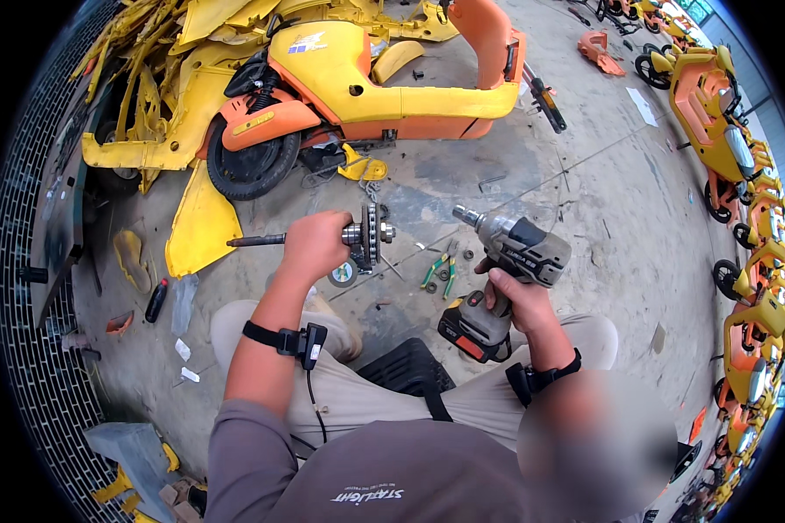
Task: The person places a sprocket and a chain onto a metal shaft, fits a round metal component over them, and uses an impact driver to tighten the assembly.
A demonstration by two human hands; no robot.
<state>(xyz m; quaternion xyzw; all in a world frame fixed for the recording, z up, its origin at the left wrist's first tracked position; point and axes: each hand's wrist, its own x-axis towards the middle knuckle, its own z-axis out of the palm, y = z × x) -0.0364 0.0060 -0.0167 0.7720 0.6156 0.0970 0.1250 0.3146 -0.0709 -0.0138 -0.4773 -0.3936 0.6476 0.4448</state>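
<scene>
My left hand (319,244) is closed around a metal axle (257,241) that carries a toothed sprocket (372,234) with a chain on it; the axle's long end sticks out to the left. In my right hand (523,301) is a grey and black cordless impact wrench (522,248), gripped by its handle. Its socket (467,214) points up and left, apart from the sprocket. Below the tool's body sits a battery (471,329) with a red panel. Between my hands, green-handled pliers (445,268) lie on the floor beside several small dark rings.
A yellow and orange scooter (384,83) lies on its side ahead, with a heap of yellow body panels (148,113) at its left. A dark bottle (157,301) is on the left floor. Rows of scooters (750,314) stand along the right.
</scene>
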